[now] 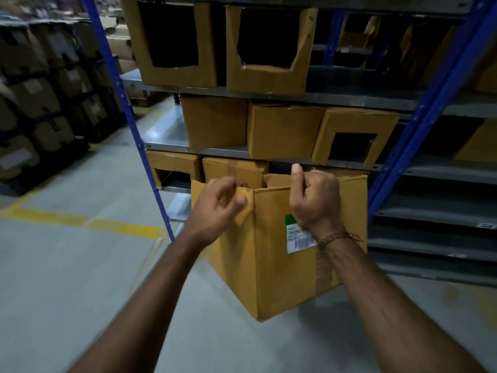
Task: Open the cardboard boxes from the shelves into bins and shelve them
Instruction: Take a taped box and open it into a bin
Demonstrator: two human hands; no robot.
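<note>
A cardboard box [282, 249] with a white-and-green label [295, 235] is held up in front of the blue-framed shelving [435, 98]. The right hand [314, 200] grips its top edge, fingers curled, thumb upright. The left hand [220, 208] pinches the box's near corner flap between its curled fingers and thumb

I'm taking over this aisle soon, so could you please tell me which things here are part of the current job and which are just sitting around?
In the job:
- held cardboard box, gripped by left hand and right hand
- cut-open bins
- uncut boxes on the shelf

Just around:
- dark stacked cartons across the aisle
- yellow floor line
</note>
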